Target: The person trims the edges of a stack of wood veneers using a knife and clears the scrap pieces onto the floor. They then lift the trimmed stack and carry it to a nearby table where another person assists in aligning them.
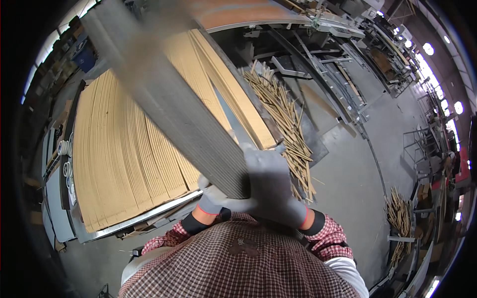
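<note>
"Fingers (203, 183) wrap the lower left edge of that long grey strip, don't they?"

"Yes, the left hand (214, 196) is clamped on the grey strip (184, 116), its thumb lying across the near end."

"And the other 1?"

"The right hand (272, 179) is closed on the right edge, close to the same end. Its farthest fingertips are hard to make out from here; they're hidden or blurred."

"So the strip lies between the 2 hands?"

"Its near end does, just in front of the checked apron (238, 258). The rest reaches up and away to the left, well beyond the fingers, and the far end is a blur. Fine ribs run along its face."

"What's below it?"

"A broad stack of tan strips (131, 164), packed side by side on a table (166, 204). The grey strip slants above them and hides part of the stack."

"And to the right?"

"A loose heap of thin sticks (285, 124), beyond the right hand and apart from it. Off to the left, by the tan stack, I see white rolls (64, 147); farther back, a blue bin (84, 57)."

"Both hands are gloved?"

"Both, in grey, with red at the cuffs."
</note>
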Motion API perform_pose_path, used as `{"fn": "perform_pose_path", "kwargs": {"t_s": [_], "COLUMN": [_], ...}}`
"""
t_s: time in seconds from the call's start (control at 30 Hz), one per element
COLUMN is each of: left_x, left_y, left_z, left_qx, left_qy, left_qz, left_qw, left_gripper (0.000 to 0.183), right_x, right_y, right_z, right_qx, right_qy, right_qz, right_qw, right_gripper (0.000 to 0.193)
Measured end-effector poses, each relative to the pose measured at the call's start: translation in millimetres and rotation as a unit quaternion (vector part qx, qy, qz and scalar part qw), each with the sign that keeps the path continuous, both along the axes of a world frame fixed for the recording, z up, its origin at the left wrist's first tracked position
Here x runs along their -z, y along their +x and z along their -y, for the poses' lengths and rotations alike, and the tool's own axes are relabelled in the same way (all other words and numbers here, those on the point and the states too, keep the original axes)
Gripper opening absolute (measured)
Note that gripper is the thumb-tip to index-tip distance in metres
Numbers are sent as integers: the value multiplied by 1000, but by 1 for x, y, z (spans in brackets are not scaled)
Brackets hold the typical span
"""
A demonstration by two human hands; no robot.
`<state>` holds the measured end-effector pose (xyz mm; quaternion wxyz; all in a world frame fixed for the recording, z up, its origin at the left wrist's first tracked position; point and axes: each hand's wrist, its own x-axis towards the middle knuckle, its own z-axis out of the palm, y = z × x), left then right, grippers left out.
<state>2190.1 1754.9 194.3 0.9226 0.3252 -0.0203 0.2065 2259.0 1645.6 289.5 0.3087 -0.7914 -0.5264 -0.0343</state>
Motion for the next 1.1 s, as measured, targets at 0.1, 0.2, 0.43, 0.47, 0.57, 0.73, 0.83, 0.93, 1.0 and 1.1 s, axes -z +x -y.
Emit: {"fn": "perform_pose_path", "kwargs": {"t_s": [0.1, 0.2, 0.43, 0.47, 0.57, 0.73, 0.83, 0.93, 1.0, 1.1], "left_x": [13, 38, 55, 59, 69, 71, 78, 66, 103, 132], "left_y": [0, -4, -17, -24, -43, -69, -82, -87, -173, -175], "left_z": [-48, -73, -99, -99, -98, -121, -152, -201, -279, -287], "left_qx": [1, -115, -130, -148, -178, -234, -232, -311, -351, -489], "left_qy": [-91, -143, -183, -181, -187, -163, -104, -48, 33, -4], "left_qz": [65, 32, 111, 111, 98, 81, 118, -1, -71, -256], "left_qw": [994, 982, 968, 966, 961, 955, 960, 949, 933, 834], "left_gripper": [91, 89, 91, 91, 95, 90, 94, 96, 88, 73], "right_x": [11, 34, 74, 81, 90, 109, 121, 128, 112, 142], "right_y": [13, 32, 29, 25, 21, 8, -16, -38, -75, -97], "right_z": [-50, -77, -83, -73, -41, -13, -36, -84, -125, -186], "right_qx": [-43, -95, -236, -254, -294, -254, -264, -225, -248, -207], "right_qy": [55, 52, -39, -41, -42, -152, -123, -84, -79, -95], "right_qz": [-33, -81, -163, -166, -139, -86, -84, -13, -16, 33], "right_qw": [997, 991, 957, 952, 945, 951, 953, 971, 965, 973], "right_gripper": [93, 95, 107, 107, 106, 102, 94, 92, 91, 83]}}
